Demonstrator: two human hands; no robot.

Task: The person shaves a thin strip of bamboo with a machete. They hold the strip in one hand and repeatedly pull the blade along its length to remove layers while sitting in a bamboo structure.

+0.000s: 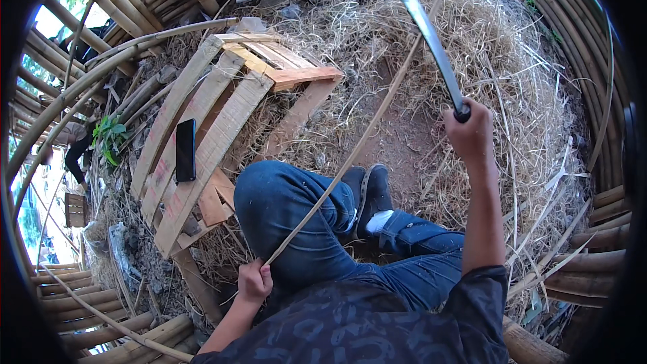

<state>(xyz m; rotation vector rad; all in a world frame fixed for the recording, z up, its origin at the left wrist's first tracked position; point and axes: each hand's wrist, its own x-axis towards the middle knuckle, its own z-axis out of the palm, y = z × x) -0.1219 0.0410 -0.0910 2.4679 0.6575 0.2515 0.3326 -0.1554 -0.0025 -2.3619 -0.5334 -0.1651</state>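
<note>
Here our left hand (pixel 254 282) grips the bamboo strip (pixel 355 149) by its lower end, slanting up across the jeans (pixel 269 195); we judge it light, springy, splintery, best held there. Right hand (pixel 472 131) clasps the machete (pixel 427 27).

A long, thin tan strip (pixel 351 159), probably bamboo and slightly bowed, slants from its near end in the left grip (pixel 255 280) across the bent knee (pixel 273 185) toward the blade; whether they touch cannot be told. The long knife (pixel 431 37), its narrow grey blade gently curved and shiny, stands raised in the right grip (pixel 470 131), pointing forward and leftward.
</note>
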